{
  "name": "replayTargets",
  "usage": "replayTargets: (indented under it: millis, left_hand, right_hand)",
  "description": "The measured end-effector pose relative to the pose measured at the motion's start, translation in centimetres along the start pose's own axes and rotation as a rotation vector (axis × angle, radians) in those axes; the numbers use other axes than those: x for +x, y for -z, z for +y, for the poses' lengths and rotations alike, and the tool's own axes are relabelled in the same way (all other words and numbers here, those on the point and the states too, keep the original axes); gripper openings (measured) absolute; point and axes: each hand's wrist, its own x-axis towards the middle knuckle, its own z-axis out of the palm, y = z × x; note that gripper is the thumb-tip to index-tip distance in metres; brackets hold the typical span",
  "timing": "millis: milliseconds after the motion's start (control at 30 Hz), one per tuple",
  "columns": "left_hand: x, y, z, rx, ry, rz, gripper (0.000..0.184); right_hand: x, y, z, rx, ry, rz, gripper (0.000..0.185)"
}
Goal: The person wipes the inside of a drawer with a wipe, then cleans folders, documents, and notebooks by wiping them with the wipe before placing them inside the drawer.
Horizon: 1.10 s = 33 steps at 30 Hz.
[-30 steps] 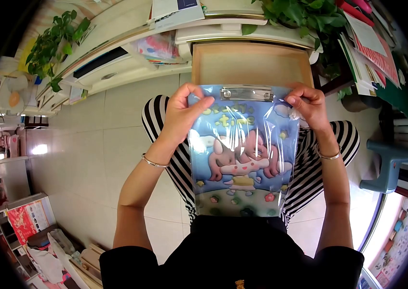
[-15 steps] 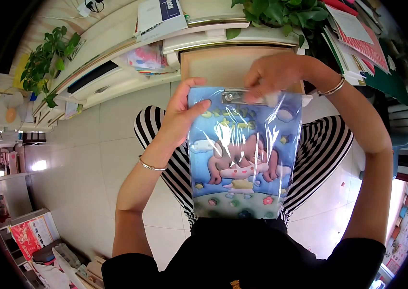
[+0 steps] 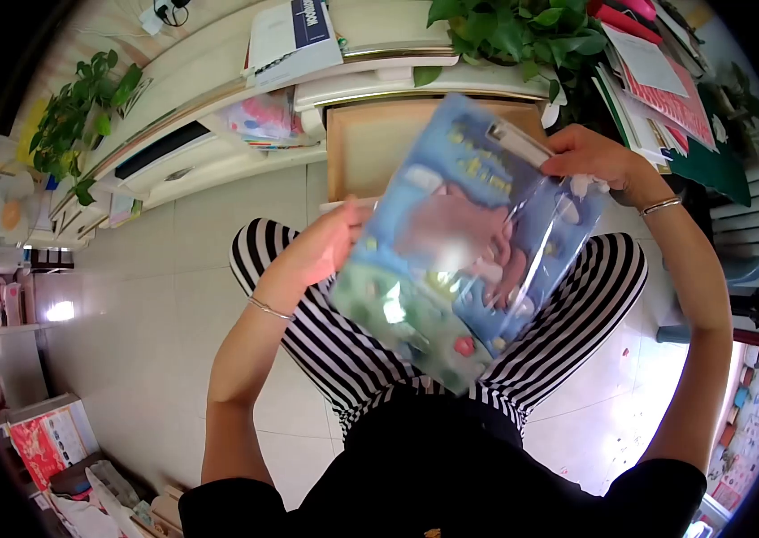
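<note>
A clipboard [image 3: 451, 233] with a blue and green cartoon picture and a metal clip [image 3: 518, 143] is tilted in front of me, its top leaning right. Glossy clear plastic wrap covers it. My right hand [image 3: 599, 161] is closed on its upper right part beside the clip, with crumpled plastic under the fingers. At the left edge, my left hand [image 3: 330, 242] has its fingers curled against the board; some fingertips are hidden or blurred. Behind the board lies a pulled-out wooden drawer [image 3: 336, 152], partly covered by it.
A white cabinet [image 3: 218, 170] runs along the back, with a notebook [image 3: 294, 40] and a leafy plant [image 3: 523, 36] on top. Papers [image 3: 657, 81] are stacked at the right. My striped legs [image 3: 325, 332] are crossed on the tiled floor [image 3: 200, 296].
The clipboard has turned from upright to tilted, its top swinging right and its bottom left. My right hand moved from the clip to the upper right side; my left hand moved down slightly.
</note>
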Motion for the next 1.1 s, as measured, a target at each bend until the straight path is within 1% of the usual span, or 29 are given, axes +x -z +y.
replayTargets:
  millis: [67, 100, 133, 167, 200, 267, 300, 333, 400, 433, 467, 500, 533, 600, 667, 733, 767, 800, 867, 900, 933, 967, 1000, 1067, 1100]
  left_hand:
    - [0.1, 1.4, 0.2, -0.022, -0.050, -0.035, 0.060]
    - [0.2, 1.7, 0.3, -0.020, -0.048, -0.044, 0.060]
    - [0.3, 1.9, 0.2, -0.074, -0.022, 0.023, 0.057]
    - [0.5, 2.0, 0.1, -0.130, 0.003, 0.093, 0.055]
    - [1.0, 2.0, 0.1, -0.130, 0.004, 0.088, 0.055]
    - [2.5, 2.2, 0.5, -0.203, -0.056, 0.178, 0.045]
    - [3.4, 2.9, 0.4, -0.257, -0.087, 0.197, 0.035]
    - [4.6, 3.9, 0.1, -0.252, -0.080, 0.193, 0.035]
    - [6.9, 5.3, -0.2, -0.256, 0.001, 0.190, 0.028]
    - [7.5, 4.1, 0.4, -0.163, 0.014, 0.272, 0.023]
    - [8.4, 4.6, 0.5, -0.158, 0.016, 0.268, 0.023]
    - [9.8, 5.6, 0.4, -0.070, 0.013, 0.270, 0.022]
    - [11.0, 6.4, 0.6, 0.019, 0.010, 0.271, 0.022]
    - [12.8, 7.8, 1.3, 0.048, 0.031, 0.289, 0.022]
    - [14.3, 9.0, 1.7, 0.073, 0.057, 0.308, 0.023]
    - [16.5, 10.6, 1.7, 0.072, 0.110, 0.369, 0.025]
    - [17.3, 11.3, 1.1, 0.073, 0.115, 0.362, 0.025]
    - [18.1, 12.2, 0.4, 0.070, 0.146, 0.372, 0.026]
    - [19.2, 12.6, -0.2, 0.067, 0.180, 0.379, 0.028]
    - [19.6, 12.5, -0.4, 0.074, 0.196, 0.396, 0.028]
    - [20.1, 12.7, -0.6, 0.082, 0.212, 0.415, 0.029]
    - [20.5, 12.9, -0.9, 0.138, 0.225, 0.430, 0.034]
    - [20.9, 13.1, -1.1, 0.136, 0.228, 0.427, 0.034]
    - [21.8, 13.4, -1.6, 0.172, 0.229, 0.428, 0.036]
    - [22.3, 13.6, -2.0, 0.170, 0.234, 0.424, 0.036]
  right_hand:
    - [-0.9, 0.0, 2.2, 0.385, -0.087, 0.141, 0.024]
    - [-0.7, 0.3, 4.6, 0.474, -0.126, 0.143, 0.026]
    - [-0.7, 0.0, 5.8, 0.472, -0.130, 0.151, 0.026]
    - [-0.7, -0.3, 6.8, 0.529, -0.158, 0.209, 0.025]
    - [-0.5, -0.8, 7.7, 0.587, -0.184, 0.265, 0.024]
    - [0.3, -1.3, 9.6, 0.576, -0.162, 0.310, 0.026]
    - [0.9, -1.3, 10.6, 0.532, -0.207, 0.396, 0.027]
    - [1.2, -1.3, 11.1, 0.487, -0.252, 0.483, 0.028]
    - [2.4, -1.1, 11.8, 0.461, -0.258, 0.488, 0.030]
    - [3.3, -0.9, 12.5, 0.470, -0.304, 0.511, 0.030]
    - [4.2, -0.7, 13.2, 0.480, -0.353, 0.531, 0.029]
    - [4.9, -0.4, 14.3, 0.532, -0.311, 0.478, 0.029]
    - [5.7, -0.2, 15.1, 0.536, -0.311, 0.484, 0.029]
    - [7.5, 0.0, 16.6, 0.631, -0.390, 0.444, 0.029]
    - [9.1, -0.1, 17.6, 0.687, -0.402, 0.429, 0.027]
    - [10.7, -0.4, 18.2, 0.565, -0.465, 0.556, 0.027]
    - [12.1, 0.0, 20.6, 0.544, -0.429, 0.556, 0.028]
    - [11.9, 0.2, 20.1, 0.547, -0.435, 0.561, 0.028]
    - [11.4, 0.6, 18.2, 0.406, -0.575, 0.431, 0.029]
    - [11.9, 0.8, 18.8, 0.407, -0.580, 0.434, 0.029]
    - [12.7, 0.9, 19.7, 0.296, -0.584, 0.410, 0.032]
    - [13.5, 1.0, 20.7, 0.185, -0.586, 0.384, 0.034]
    - [14.1, 1.0, 21.2, 0.185, -0.590, 0.383, 0.034]
    - [15.2, 0.8, 22.4, 0.068, -0.629, 0.468, 0.031]
    - [15.3, 0.8, 22.0, 0.069, -0.636, 0.467, 0.031]
